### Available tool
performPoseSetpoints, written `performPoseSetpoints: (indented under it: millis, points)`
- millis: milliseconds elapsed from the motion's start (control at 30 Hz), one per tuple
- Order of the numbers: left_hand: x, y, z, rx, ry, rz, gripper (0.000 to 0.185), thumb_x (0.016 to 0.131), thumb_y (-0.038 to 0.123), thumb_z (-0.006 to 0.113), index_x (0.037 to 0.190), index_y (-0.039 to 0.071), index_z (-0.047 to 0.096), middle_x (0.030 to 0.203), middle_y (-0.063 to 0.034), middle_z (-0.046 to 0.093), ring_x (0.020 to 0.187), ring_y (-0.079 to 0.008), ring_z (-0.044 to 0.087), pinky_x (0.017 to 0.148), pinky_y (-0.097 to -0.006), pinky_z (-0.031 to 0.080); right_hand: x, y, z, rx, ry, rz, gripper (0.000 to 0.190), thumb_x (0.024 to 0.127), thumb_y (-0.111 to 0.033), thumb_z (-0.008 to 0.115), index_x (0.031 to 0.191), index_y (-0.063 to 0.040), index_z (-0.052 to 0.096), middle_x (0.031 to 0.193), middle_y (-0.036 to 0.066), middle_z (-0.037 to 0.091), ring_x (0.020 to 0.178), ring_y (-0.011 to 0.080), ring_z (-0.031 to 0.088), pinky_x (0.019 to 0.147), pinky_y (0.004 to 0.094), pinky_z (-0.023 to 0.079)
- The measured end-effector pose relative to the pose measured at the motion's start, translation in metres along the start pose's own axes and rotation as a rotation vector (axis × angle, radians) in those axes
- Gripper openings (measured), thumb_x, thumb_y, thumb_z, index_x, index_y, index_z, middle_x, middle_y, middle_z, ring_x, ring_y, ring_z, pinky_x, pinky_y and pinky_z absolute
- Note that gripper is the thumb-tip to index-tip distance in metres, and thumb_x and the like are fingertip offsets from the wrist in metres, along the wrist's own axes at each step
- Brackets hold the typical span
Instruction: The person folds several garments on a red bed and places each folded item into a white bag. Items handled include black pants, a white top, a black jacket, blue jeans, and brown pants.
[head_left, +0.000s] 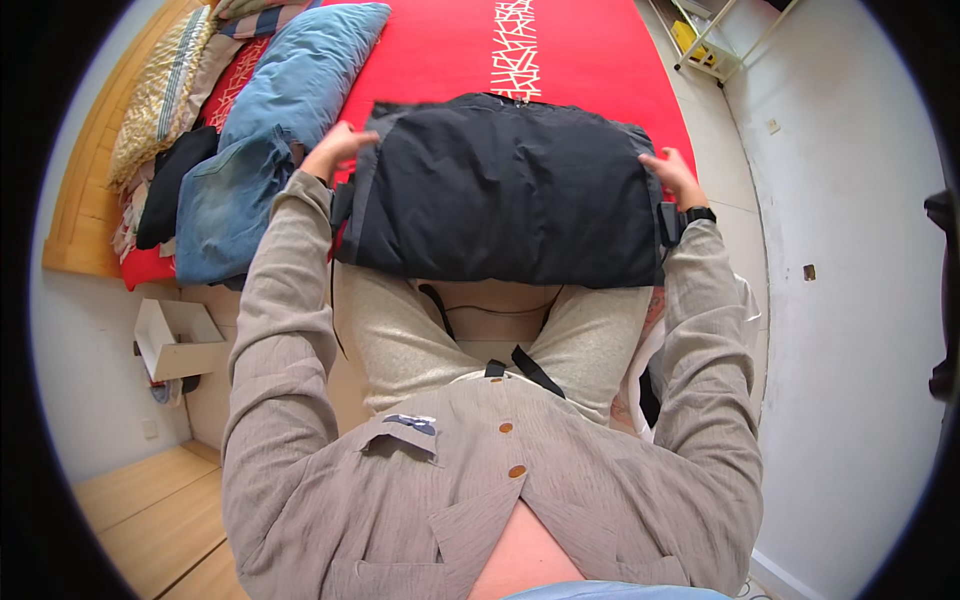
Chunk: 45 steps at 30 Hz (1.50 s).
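Note:
A black garment (517, 199) with grey side panels is spread in a folded, wide shape before me, over the near edge of the bed and above my knees. My left hand (343, 148) is at its left edge, a fingertip lying over the grey panel. At the opposite edge, my right hand (673, 176) holds the fabric between its fingers, the far fingers partly hidden. Creases run across the middle of the cloth. A metal-looking fastener (521, 101) shows at the far edge.
A red bedspread (600, 52) covers the bed. On its left lie blue jeans (229, 202), a light blue pillow (300, 82), a dark cloth (178, 187) and a patterned pillow (161, 97). A white wheeled rack (720, 60) stands far right; a white box (180, 341) is lower left.

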<state>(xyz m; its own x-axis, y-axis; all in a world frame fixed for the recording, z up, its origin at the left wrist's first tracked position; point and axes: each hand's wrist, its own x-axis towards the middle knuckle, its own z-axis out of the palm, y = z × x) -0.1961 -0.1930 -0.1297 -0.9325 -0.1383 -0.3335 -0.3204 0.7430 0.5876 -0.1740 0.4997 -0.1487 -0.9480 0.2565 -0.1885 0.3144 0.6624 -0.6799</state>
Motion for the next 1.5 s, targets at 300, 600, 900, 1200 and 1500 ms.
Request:
performPoseSetpoints:
  millis: [300,600,900,1200,1500]
  points:
    - [-0.098,-0.05,0.025,-0.532,-0.328,-0.199,0.052,0.093,0.037,0.087,0.127,0.001,0.072,0.112,-0.0075,0.078,0.091,-0.0191,0.074,0.077,-0.035,0.058,-0.129,0.03,-0.023,0.369,-0.222,0.29,0.083,0.089,-0.049,0.089,0.149,-0.003,0.056,0.129,0.012,0.072,0.115,0.019,0.071,0.089,0.0361,0.058]
    - [-0.123,-0.055,0.036,-0.791,-0.251,0.007,0.037,0.097,0.019,0.08,0.127,0.001,0.069,0.114,-0.0075,0.077,0.1,-0.0187,0.074,0.089,-0.0348,0.059,-0.164,0.029,-0.002,0.755,-0.445,0.199,0.057,0.093,-0.021,0.089,0.137,0.004,0.063,0.124,0.013,0.076,0.105,0.0233,0.077,0.087,0.0399,0.064]
    - [-0.132,-0.028,0.076,-0.86,-0.302,-0.012,0.044,0.098,0.015,0.074,0.138,0.0,0.062,0.123,-0.0108,0.074,0.107,-0.0214,0.073,0.095,-0.0376,0.059,-0.125,0.013,-0.074,0.623,-0.284,-0.014,0.041,0.09,-0.013,0.089,0.121,0.009,0.074,0.103,0.013,0.08,0.084,0.0219,0.078,0.078,0.0377,0.066]
    - [-0.139,-0.012,0.124,-0.75,-0.32,0.047,0.052,0.1,0.031,0.08,0.136,-0.004,0.067,0.122,-0.0107,0.076,0.107,-0.0197,0.074,0.094,-0.0343,0.058,-0.138,-0.025,-0.106,0.393,-0.384,0.125,0.058,0.091,-0.026,0.084,0.135,0.007,0.067,0.115,0.016,0.078,0.094,0.0234,0.077,0.087,0.0357,0.064]
    - [-0.15,-0.005,0.114,-0.846,-0.341,-0.037,0.091,0.102,0.071,0.06,0.151,-0.006,0.059,0.15,-0.0164,0.065,0.136,-0.0295,0.062,0.116,-0.0412,0.045,-0.171,-0.246,0.018,0.285,-0.7,-0.361,0.057,0.088,-0.01,0.086,0.138,0.01,0.065,0.127,0.013,0.075,0.11,0.0214,0.075,0.096,0.0351,0.061]
